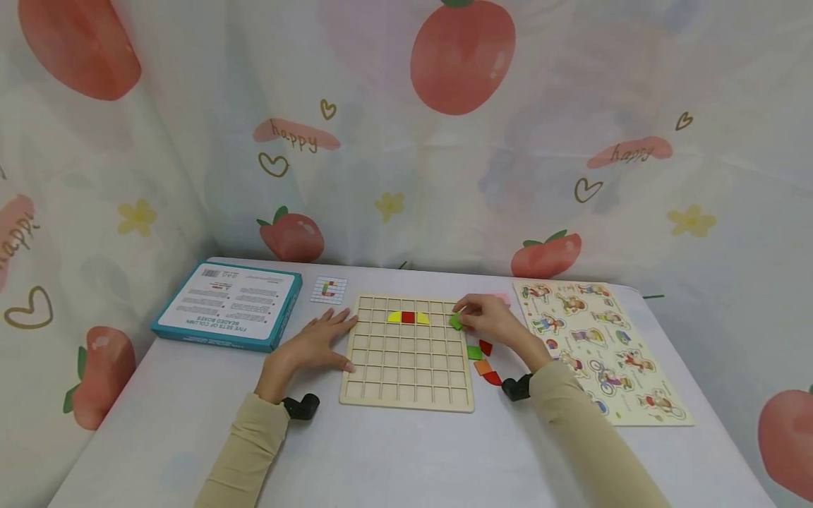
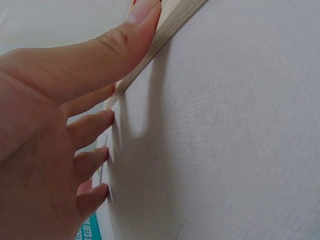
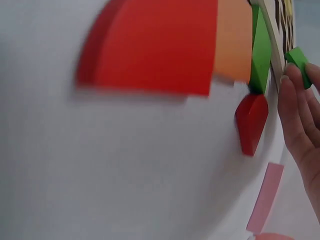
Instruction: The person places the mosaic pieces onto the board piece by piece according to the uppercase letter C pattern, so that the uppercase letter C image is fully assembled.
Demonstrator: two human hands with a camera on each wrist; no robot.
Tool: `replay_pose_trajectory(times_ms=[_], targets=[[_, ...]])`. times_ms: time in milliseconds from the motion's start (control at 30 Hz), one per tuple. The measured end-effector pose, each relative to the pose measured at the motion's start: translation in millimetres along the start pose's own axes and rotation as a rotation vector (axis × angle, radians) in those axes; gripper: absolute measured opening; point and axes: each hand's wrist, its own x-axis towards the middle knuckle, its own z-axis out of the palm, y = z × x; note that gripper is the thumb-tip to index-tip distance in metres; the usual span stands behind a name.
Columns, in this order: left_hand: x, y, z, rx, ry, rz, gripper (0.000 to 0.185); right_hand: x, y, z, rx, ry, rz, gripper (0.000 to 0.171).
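A wooden grid board (image 1: 406, 381) lies flat before me. In one of its upper rows a red square block (image 1: 408, 317) sits between two yellow curved blocks (image 1: 394, 317). My left hand (image 1: 315, 343) rests at the board's left edge with fingers spread; in the left wrist view its thumb (image 2: 142, 17) touches the rim. Over the right edge, my right hand (image 1: 492, 319) pinches a green block (image 3: 299, 66) between thumb and fingers. Beside the board lie another green block (image 1: 474, 353), an orange block (image 1: 483, 367), a red quarter-round block (image 1: 492, 379) and a small red block (image 1: 485, 348).
A small pattern card (image 1: 329, 289) lies beyond the board's upper left corner. Farther left is a teal-edged box (image 1: 222, 303). An illustrated puzzle board (image 1: 603, 353) lies at the right. Pink pieces (image 3: 266, 197) lie partly behind the right hand. A printed cloth (image 1: 406, 176) hangs behind.
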Motion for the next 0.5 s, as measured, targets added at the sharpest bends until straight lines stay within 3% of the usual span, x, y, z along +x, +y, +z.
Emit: replay_pose_trajectory(times_ms=[500], targets=[[-0.4,1.7,0.3,-0.006,0.004,-0.014,0.098,17,-24,19,0.004,-0.029,-0.049,0.016]])
